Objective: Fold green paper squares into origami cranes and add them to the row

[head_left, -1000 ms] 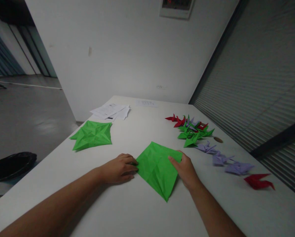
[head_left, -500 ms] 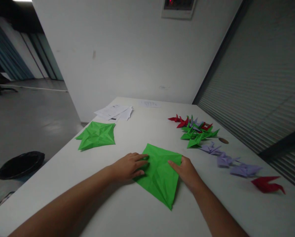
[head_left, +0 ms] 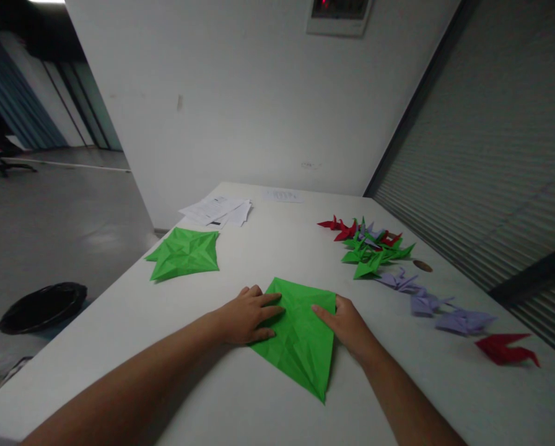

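Note:
A creased green sheet of origami paper (head_left: pixel 303 334) lies on the white table in front of me, one corner toward me. My left hand (head_left: pixel 249 316) rests on its left side, fingers stretched out and apart over the paper. At the right corner my right hand (head_left: pixel 347 322) pinches the sheet, thumb on top and the other fingers hidden underneath. More creased green paper (head_left: pixel 187 253) lies farther off to the left, one piece overlapping another.
On the right, folded paper cranes (head_left: pixel 370 248) in green, red and purple form a heap. Purple cranes (head_left: pixel 463 321) and a red crane (head_left: pixel 505 349) trail toward me. Printed sheets (head_left: pixel 212 209) lie at the back left. A black-lined bin (head_left: pixel 43 306) stands left of the table (head_left: pixel 166 347).
My left hand has moved right, from the sheet's left corner onto its surface. The right hand keeps its pinch, and the sheet has turned slightly. The camera view has shifted a little left.

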Demonstrator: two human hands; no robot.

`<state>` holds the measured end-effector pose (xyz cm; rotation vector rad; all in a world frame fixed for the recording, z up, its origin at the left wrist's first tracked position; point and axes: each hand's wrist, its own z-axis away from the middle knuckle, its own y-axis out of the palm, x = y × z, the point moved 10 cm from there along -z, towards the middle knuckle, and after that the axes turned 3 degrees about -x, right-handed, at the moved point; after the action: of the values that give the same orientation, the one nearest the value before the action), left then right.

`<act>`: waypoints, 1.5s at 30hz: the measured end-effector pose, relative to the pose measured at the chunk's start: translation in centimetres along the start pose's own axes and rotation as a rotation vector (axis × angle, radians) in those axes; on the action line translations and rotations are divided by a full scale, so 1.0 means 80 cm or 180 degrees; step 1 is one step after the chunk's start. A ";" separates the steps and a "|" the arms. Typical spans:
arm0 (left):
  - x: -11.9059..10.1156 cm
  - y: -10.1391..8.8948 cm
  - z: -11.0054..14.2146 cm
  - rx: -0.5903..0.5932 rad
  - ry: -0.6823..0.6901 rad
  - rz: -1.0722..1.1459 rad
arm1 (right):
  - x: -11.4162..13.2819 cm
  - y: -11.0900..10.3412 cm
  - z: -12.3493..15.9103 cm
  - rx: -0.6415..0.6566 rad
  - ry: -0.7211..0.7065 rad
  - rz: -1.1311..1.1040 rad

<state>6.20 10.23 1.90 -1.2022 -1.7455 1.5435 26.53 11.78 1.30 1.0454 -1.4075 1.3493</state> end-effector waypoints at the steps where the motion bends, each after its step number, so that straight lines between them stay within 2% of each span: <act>1: 0.000 0.000 0.000 0.0020 -0.0024 -0.0016 | 0.000 0.001 0.000 0.0022 -0.0013 -0.0015; 17: 0.000 -0.003 0.001 0.0054 -0.0089 0.0017 | 0.005 0.003 -0.001 0.0112 -0.0115 0.0018; 22: -0.003 -0.012 0.003 0.0002 -0.0115 0.0062 | 0.012 0.000 0.002 0.0078 -0.0274 0.0073; 26: -0.003 -0.021 0.009 -0.0039 -0.0110 0.0269 | 0.020 -0.006 0.004 -0.0023 -0.0391 0.0167; 32: -0.003 -0.021 0.022 0.0054 0.0036 0.0307 | 0.025 -0.010 0.004 -0.0008 -0.0431 0.0095; 41: -0.004 -0.020 0.020 0.0112 -0.0094 0.0136 | 0.035 -0.003 0.014 0.0170 -0.0494 -0.0303; 45: -0.003 -0.022 0.021 0.0048 -0.0026 0.0262 | 0.033 0.006 0.021 0.0480 -0.0596 -0.0647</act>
<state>4.41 9.23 3.26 -1.2765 -1.7059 1.6079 25.33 10.19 3.77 1.4065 -1.3070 1.2485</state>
